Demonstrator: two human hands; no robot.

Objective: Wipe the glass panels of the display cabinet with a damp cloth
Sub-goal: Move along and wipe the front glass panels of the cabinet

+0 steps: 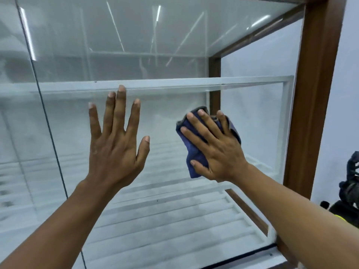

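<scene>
We see left hand (114,152), fingers splayed, against clear glass panel (252,123); right hand (217,154), fingers apart, presses half-hidden crumpled blue cloth (194,152)

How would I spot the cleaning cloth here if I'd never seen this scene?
Find the tall brown wooden post at the right. Just left of it, the right hand presses against the glass panel. The cloth is the crumpled dark blue fabric under that hand; the left hand beside it is bare.
</scene>
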